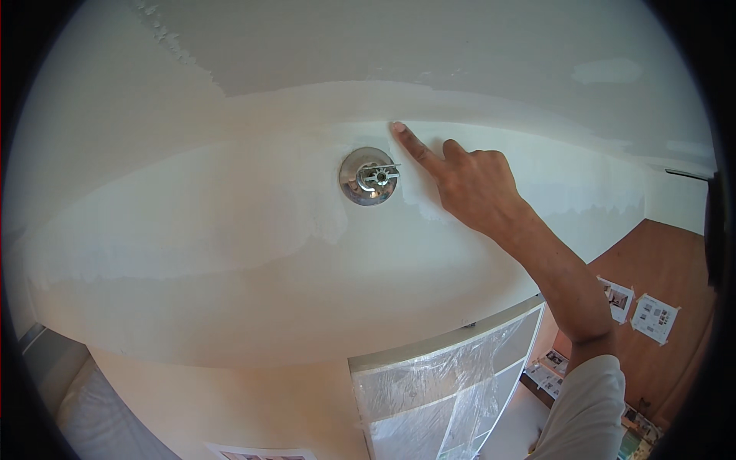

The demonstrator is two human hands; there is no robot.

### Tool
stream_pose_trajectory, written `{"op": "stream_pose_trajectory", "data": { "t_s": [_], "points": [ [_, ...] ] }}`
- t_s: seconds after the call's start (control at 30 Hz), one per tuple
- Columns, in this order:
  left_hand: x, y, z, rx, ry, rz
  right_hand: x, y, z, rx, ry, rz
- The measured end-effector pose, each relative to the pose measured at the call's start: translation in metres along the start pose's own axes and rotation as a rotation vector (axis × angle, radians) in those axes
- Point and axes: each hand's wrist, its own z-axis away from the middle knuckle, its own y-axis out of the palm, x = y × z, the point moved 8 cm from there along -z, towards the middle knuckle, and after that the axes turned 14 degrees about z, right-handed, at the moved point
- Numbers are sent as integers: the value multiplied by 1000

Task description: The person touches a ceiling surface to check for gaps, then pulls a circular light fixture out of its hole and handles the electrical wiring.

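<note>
My right hand point(479, 184) is raised, its index finger stretched out and the other fingers mostly curled under. The hand holds nothing. Its index fingertip rests at the bend where the white wall point(230, 207) meets the grey-white ceiling point(322, 46). Just left of and below that fingertip, a chrome fire sprinkler head point(369, 177) with a round shiny cover plate sticks out of the wall. The finger seems apart from the sprinkler. Patchy filler or paint shows around the plate. My left hand is out of the picture.
Below stands a white-framed cabinet point(445, 383) wrapped in clear plastic film. To the right, printed sheets point(655, 318) are taped on a reddish-brown board point(652, 261). A dark upright object point(714, 230) edges the far right. Another sheet point(261, 452) shows at the bottom.
</note>
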Motion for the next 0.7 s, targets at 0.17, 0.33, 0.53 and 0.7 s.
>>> {"op": "stream_pose_trajectory", "data": {
  "t_s": [0.17, 0.33, 0.53, 0.7],
  "points": [
    [-2, -1, -1, -14, -5, -2, -15, 12, 11, 8, 87, 94],
    [-3, 0, 0, -26, -18, 14, -65, 44, 49, 142, 175, 222],
    [-7, -1, 0, -37, -16, 27, -49, 32, 45, 41, 200, 149],
    [-10, -2, 1, -49, -15, 18, 7, -2, 10, -23, 65, -42]
  ]
}}
